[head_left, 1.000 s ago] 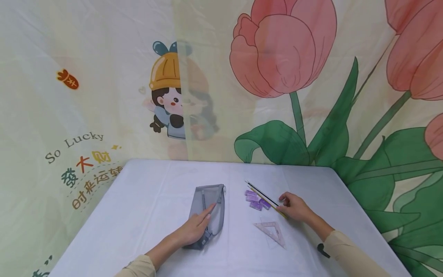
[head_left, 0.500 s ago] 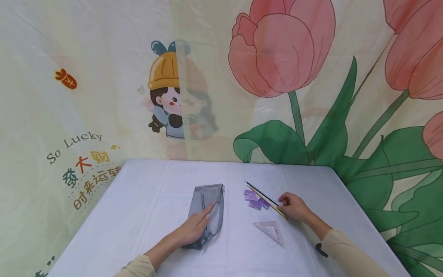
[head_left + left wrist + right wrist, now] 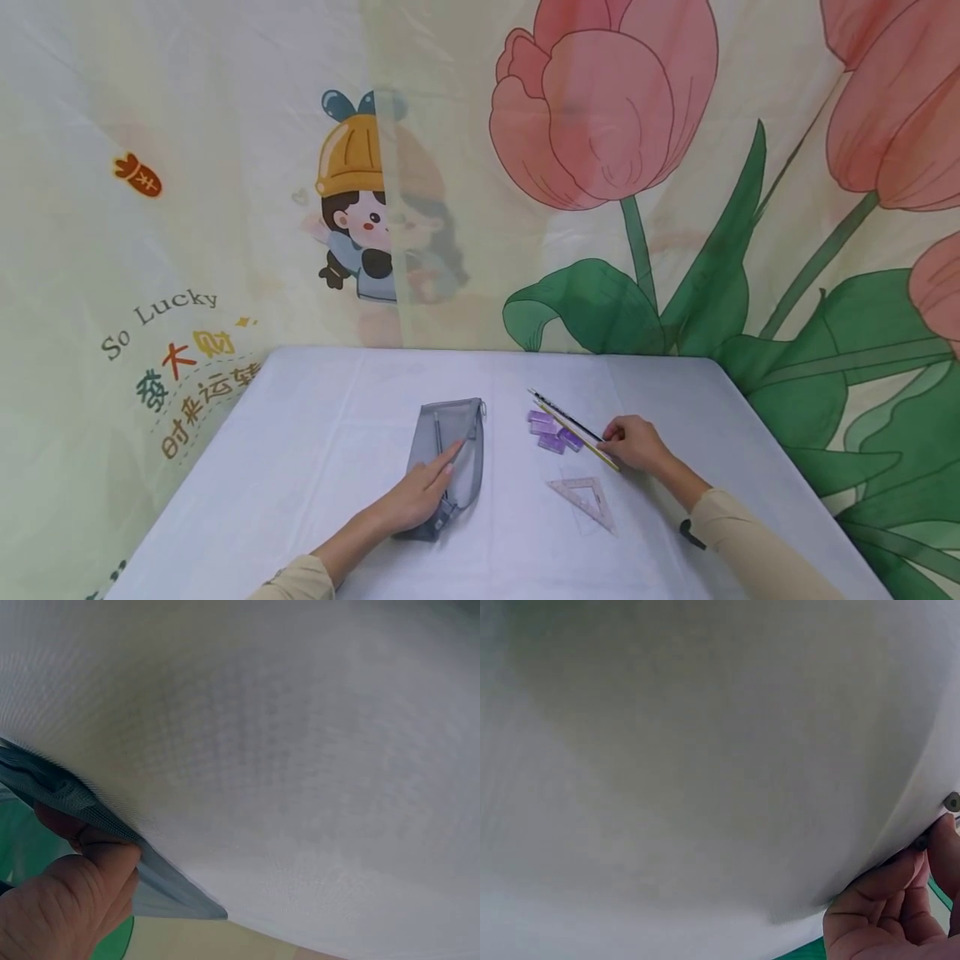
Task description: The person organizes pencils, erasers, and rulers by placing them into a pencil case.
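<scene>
In the head view, a grey pencil case lies on the table, with a zip along its side. My left hand rests on it, index finger stretched out along the top; the left wrist view shows the fingertips against the zip edge. To the right, my right hand pinches the near end of a black-and-white pencil between thumb and fingers. A yellow pencil lies beside it, its near end just by the fingertips. The right wrist view shows dark pencil ends at the fingers.
Several small purple blocks lie beside and under the pencils. Nearer the front is a transparent set square. A black curved object is partly hidden by the right sleeve. A printed curtain hangs behind the white-covered table.
The head view has drifted slightly, shifting the scene a little left. Both hands keep their places; the black-and-white pencil shows more white marks along its side.
</scene>
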A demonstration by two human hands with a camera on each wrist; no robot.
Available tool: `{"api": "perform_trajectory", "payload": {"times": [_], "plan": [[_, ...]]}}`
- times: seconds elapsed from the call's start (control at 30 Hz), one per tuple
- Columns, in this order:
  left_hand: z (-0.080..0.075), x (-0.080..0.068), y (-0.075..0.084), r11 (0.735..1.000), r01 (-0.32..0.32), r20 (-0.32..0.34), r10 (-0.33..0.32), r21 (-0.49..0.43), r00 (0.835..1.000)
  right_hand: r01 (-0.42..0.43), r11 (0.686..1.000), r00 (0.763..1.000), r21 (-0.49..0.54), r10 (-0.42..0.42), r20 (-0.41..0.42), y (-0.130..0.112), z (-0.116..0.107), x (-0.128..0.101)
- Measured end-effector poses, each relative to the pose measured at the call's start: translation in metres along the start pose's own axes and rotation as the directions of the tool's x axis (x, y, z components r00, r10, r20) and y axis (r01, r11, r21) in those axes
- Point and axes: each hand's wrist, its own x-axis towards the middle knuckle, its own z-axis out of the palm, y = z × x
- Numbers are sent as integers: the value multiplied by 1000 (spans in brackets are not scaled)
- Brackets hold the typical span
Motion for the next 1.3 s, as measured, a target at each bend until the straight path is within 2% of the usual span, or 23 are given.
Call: {"api": "perform_trajectory", "payload": {"times": [0.23,0.47,0.87,1.03,1.3], "plan": [[0,-1,-1,1000,2,-10,-2,-26,1000,37,999,999,-38,-36,25,-3,-2,1],[5,-4,-4,1000,2,19,-1,-19,1000,42,998,997,-56,-38,73,0,0,-4],[-2,-3,-2,1000,-15,5,15,-17,1000,109,992,990,-64,-103,98,-5,-6,-4],[-2,-4,-2,1000,-17,8,17,-20,1000,105,993,989,-58,-98,115,-2,-8,-4],[-2,-2,-1,1000,-21,21,21,-17,1000,92,994,993,-66,-87,77,3,-11,-6]]}}
